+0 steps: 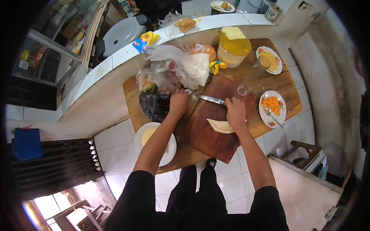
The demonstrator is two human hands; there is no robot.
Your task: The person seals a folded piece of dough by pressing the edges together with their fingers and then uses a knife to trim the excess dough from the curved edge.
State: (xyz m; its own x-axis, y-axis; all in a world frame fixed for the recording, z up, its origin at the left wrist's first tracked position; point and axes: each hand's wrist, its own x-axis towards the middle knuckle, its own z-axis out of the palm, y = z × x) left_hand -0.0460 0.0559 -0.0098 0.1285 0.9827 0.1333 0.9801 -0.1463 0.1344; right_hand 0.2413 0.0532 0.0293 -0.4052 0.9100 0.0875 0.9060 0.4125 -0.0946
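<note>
On a reddish-brown cutting board (198,129), my right hand (236,112) is closed on the end of a knife (211,99), whose blade points left. Just below this hand lies a folded half-moon piece of pale dough (220,126), its right end partly covered by my wrist. My left hand (179,102) is closed at the board's left edge, against the clear plastic bags (169,71). A small white thing (188,91) shows beside its fingertips; what the fingers grip is hidden. A black plastic bag (150,106) sits left of that hand.
The board rests on a wooden table (131,90). Right of it stand two glasses (243,90), a plate of diced orange food (272,103) with a spoon and another plate (274,57). A yellow-lidded tub (233,48) stands behind; a white plate (169,154) sits near my left forearm.
</note>
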